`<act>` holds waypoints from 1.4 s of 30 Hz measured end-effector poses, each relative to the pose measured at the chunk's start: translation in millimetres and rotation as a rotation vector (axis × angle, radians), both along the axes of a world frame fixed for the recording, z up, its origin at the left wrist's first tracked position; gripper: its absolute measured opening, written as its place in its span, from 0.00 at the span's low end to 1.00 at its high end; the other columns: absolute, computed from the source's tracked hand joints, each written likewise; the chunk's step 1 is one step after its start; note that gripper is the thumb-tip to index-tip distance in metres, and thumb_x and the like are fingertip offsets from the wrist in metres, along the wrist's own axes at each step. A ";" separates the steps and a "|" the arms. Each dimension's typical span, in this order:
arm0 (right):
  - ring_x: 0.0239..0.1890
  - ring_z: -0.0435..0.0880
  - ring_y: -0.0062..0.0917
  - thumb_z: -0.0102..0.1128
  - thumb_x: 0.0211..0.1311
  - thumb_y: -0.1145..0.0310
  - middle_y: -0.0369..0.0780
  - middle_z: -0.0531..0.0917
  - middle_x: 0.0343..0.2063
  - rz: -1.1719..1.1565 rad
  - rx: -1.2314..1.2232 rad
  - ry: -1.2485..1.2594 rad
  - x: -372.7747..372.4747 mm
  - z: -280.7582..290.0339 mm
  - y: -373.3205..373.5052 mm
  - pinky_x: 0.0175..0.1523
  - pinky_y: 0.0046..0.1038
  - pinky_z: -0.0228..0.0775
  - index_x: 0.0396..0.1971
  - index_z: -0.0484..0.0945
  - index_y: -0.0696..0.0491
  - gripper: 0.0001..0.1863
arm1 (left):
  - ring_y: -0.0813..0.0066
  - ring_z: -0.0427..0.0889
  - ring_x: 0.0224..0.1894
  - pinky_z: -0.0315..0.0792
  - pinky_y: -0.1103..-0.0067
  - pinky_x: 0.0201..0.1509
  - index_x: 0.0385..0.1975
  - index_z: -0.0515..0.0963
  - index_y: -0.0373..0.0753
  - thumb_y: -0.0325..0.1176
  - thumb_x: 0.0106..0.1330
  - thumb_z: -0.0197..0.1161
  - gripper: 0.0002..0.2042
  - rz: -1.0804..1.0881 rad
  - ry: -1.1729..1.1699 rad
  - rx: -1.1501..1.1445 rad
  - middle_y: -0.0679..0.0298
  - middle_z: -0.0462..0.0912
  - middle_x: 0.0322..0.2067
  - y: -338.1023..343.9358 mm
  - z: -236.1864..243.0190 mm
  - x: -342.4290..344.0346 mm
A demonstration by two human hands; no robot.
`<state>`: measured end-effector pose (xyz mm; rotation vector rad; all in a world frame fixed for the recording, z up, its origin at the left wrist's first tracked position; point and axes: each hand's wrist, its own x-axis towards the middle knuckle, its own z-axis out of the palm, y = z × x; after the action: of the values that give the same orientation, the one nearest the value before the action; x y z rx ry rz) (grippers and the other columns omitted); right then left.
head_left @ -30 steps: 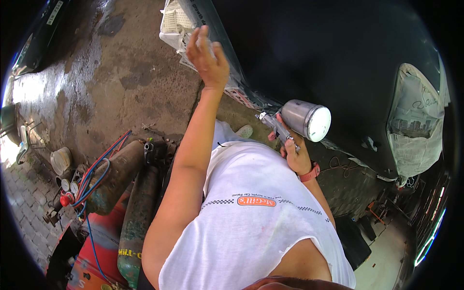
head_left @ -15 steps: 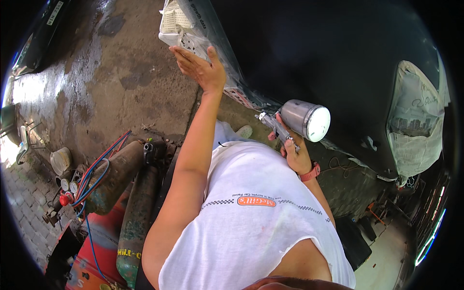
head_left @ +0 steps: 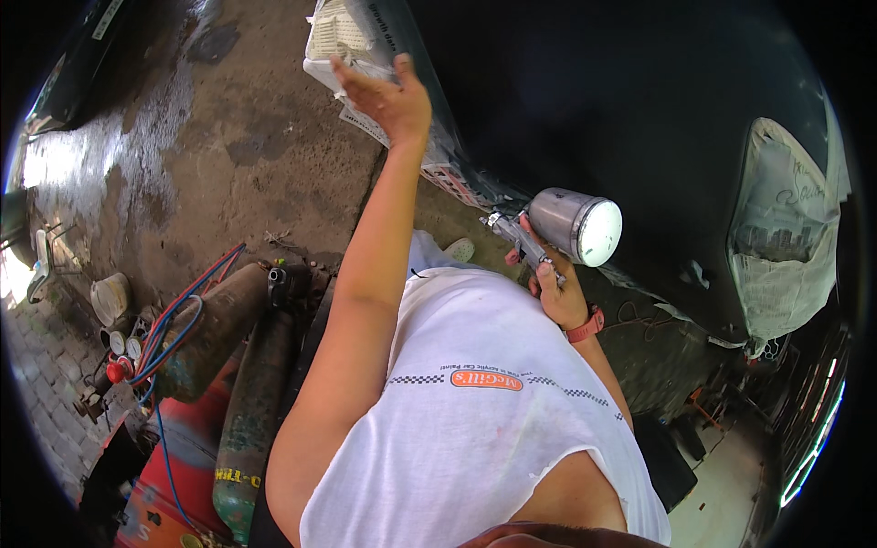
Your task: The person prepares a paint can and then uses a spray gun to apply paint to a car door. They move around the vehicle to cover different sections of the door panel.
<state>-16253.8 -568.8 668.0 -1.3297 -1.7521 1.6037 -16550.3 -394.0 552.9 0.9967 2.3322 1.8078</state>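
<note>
Fingers spread, the empty left hand has moved up near the paper on the dark car; the right hand still wraps its fingers round the spray gun.

Glare whitened the wet floor and spray-gun cup lid; the car panel lay dim; fisheye distortion bent edges.

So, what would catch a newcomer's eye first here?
Probably the silver-cupped spray gun in the right hand, right of centre, and the dark car filling the upper right. Next, the left hand, open and empty at upper centre. Two gas cylinders stand out at lower left.
</note>
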 end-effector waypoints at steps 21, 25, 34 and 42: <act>0.28 0.71 0.14 0.47 0.78 0.45 0.36 0.85 0.41 -0.025 -0.023 -0.005 -0.6 3.8 -3.0 0.36 0.21 0.66 0.73 0.68 0.49 0.33 | 0.40 0.52 0.75 0.45 0.49 0.76 0.70 0.72 0.57 0.49 0.73 0.61 0.26 -0.322 0.394 -0.027 0.46 0.53 0.76 -40.1 -12.3 25.9; 0.30 0.72 0.14 0.47 0.78 0.46 0.36 0.85 0.41 -0.011 -0.008 -0.012 -0.1 2.0 -1.3 0.38 0.21 0.67 0.73 0.68 0.50 0.33 | 0.42 0.54 0.75 0.46 0.49 0.76 0.67 0.74 0.54 0.49 0.72 0.62 0.25 -0.271 0.345 0.053 0.46 0.55 0.75 -31.7 -6.3 22.9; 0.27 0.71 0.13 0.47 0.78 0.45 0.35 0.85 0.40 -0.007 0.038 0.002 2.2 -4.8 -4.6 0.36 0.19 0.66 0.73 0.68 0.50 0.33 | 0.45 0.56 0.74 0.47 0.51 0.75 0.61 0.71 0.43 0.53 0.72 0.62 0.26 -0.304 0.308 0.023 0.49 0.59 0.73 -36.5 -17.5 19.8; 0.23 0.67 0.10 0.44 0.80 0.48 0.35 0.85 0.41 -0.078 0.036 0.022 -6.7 6.4 4.8 0.27 0.16 0.64 0.76 0.63 0.48 0.32 | 0.42 0.41 0.79 0.34 0.46 0.79 0.76 0.42 0.36 0.61 0.65 0.67 0.53 -0.163 -0.033 0.061 0.41 0.41 0.77 17.8 11.6 7.6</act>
<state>-16260.5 -564.0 674.5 -1.3421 -1.6870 1.5320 -16542.6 -376.2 564.5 1.1188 2.1206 1.8282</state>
